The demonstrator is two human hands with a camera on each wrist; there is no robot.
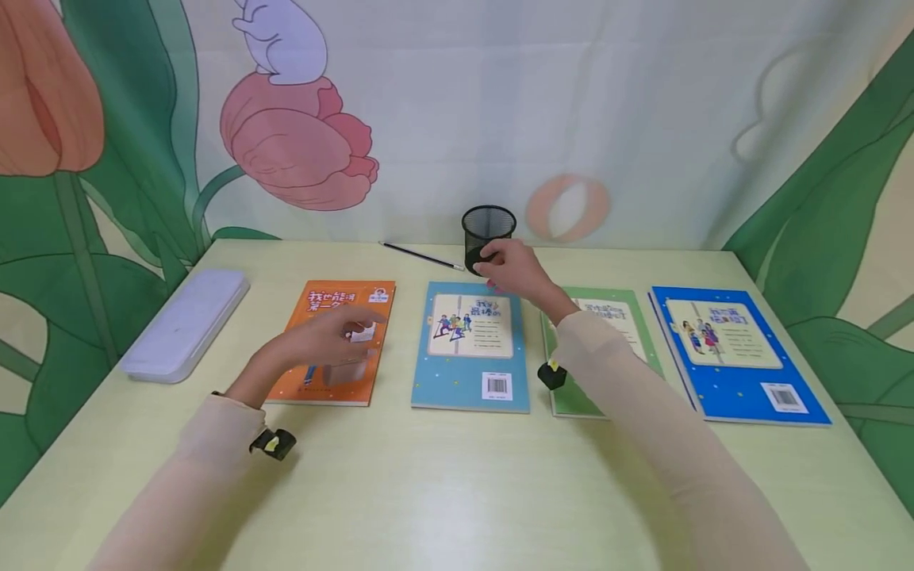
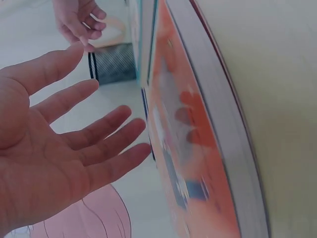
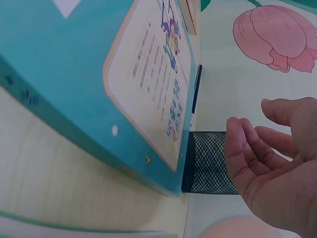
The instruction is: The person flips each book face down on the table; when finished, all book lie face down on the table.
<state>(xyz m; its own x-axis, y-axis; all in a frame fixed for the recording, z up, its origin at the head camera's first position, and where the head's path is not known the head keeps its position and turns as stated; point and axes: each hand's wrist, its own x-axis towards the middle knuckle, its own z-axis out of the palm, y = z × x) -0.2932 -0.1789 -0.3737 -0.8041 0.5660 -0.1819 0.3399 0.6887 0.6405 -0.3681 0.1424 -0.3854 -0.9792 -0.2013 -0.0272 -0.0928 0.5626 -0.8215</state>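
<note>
My left hand (image 1: 332, 341) hovers over an orange book (image 1: 374, 357), its fingers spread and nothing held. Seen from the left wrist, the palm (image 2: 49, 153) faces the book's cover (image 2: 208, 183), fingertips apart from it. My right hand (image 1: 517, 274) is raised just in front of a black mesh pen holder (image 1: 480, 226), over the far edge of a light blue book (image 1: 443, 381). In the right wrist view its fingers (image 3: 240, 153) bend loosely with the thumb apart, and nothing lies between them. They overlap the mesh holder (image 3: 208, 163) there.
A dark pencil (image 1: 421, 254) lies left of the holder at the table's back. A pale pencil case (image 1: 186, 325) sits at the far left. Right of the light blue book lie a green book (image 1: 571, 396), partly hidden by the right arm, and a dark blue book (image 1: 743, 388).
</note>
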